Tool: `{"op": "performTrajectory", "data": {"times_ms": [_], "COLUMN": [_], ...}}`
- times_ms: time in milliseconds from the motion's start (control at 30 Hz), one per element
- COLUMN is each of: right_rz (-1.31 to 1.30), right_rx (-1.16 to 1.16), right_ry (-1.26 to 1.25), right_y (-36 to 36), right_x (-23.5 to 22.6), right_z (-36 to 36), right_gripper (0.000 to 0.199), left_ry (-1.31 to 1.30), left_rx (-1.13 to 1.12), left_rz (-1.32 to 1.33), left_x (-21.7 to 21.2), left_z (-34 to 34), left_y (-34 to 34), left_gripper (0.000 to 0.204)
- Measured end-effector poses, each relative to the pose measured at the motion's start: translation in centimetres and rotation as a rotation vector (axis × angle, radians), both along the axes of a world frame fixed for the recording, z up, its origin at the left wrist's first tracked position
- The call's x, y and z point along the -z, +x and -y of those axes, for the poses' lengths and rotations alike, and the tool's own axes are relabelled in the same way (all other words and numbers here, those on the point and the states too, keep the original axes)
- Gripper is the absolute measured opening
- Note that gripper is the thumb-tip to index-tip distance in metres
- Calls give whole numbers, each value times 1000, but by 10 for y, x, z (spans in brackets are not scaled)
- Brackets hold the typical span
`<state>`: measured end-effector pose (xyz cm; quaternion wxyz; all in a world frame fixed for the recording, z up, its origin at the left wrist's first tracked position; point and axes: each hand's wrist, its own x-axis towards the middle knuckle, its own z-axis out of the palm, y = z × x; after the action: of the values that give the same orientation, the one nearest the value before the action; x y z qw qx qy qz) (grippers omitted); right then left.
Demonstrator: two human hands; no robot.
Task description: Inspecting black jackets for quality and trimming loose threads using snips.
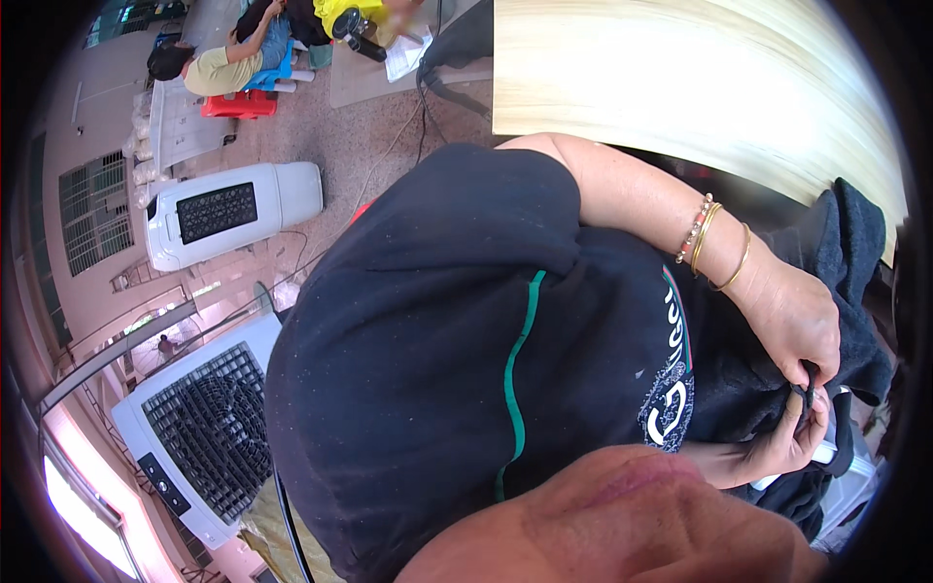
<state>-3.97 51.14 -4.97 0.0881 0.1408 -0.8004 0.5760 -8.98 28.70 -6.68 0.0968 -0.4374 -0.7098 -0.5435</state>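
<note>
Bench [680, 68] of pale, glossy wood curves above both hands; speckled floor [360, 136] and two white air coolers [233, 209] lie far left of them. The left hand [792, 321] and right hand [792, 432], grips pressed together, pinch a fold of soft, fuzzy dark garment [850, 253] draped beside the bench edge.

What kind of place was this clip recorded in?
Probably a small garment workshop: both hands work dark fabric beside a pale wooden worktable, with white air coolers on the speckled floor.
</note>
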Motion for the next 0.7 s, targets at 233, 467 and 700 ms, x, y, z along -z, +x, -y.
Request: {"op": "performTrajectory", "data": {"times_ms": [233,467,700], "right_rz": [7,194,263], "right_rx": [53,-102,330], "right_ry": [71,530,209], "right_y": [4,19,56], "right_x": [-1,-29,-26], "right_z": [8,-10,-65], "right_gripper": [17,25,17], "left_ry": [22,-45,-126], "left_rx": [-286,-451,36], "left_rz": [-271,-575,-57], "left_x": [-2,-10,-10], "left_z": [0,16,44], "left_y": [9,-6,-2], "left_gripper": [18,20,24]}}
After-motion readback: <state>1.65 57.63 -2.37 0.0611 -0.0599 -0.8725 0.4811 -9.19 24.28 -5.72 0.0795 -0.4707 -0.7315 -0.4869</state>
